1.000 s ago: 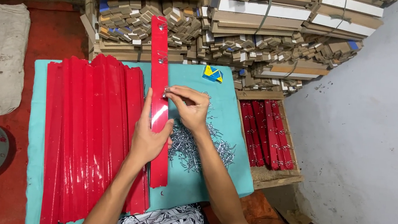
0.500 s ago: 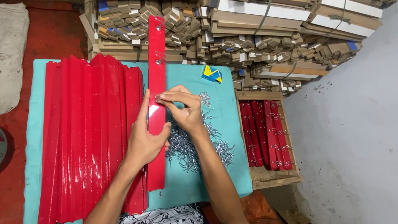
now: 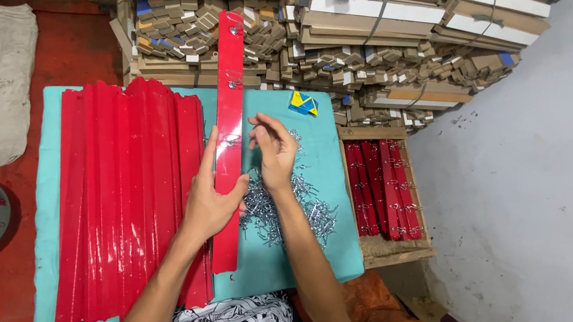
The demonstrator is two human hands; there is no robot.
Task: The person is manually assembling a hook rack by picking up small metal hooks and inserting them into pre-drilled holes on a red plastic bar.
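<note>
Stacks of bundled cardboard pieces [image 3: 331, 35] fill the back of the scene, and in front of them a teal mat [image 3: 325, 144] covers the red floor [image 3: 66, 54]. Across the mat's left half lies a broad fan of long red glossy strips [image 3: 122, 192], overlapping edge on edge; a wooden tray [image 3: 392, 250] to the right of the mat holds more red strips already carrying metal clips. One single red strip [image 3: 229, 103] stands out from the rest, angled from the person's lap up towards the cardboard, with small metal clips fixed along it. The left hand [image 3: 212, 199] wraps its lower middle, thumb on the strip's left side and fingers curled behind. The right hand [image 3: 274, 154] hovers just beside the strip with fingers loosely spread over a heap of small silvery clips [image 3: 291, 209] on the mat; whether it pinches one I cannot tell. The strip looks thin, light and slick, likely bendy along its length, so a grip near the middle, close to the working spot, seems best for keeping it flat.
</note>
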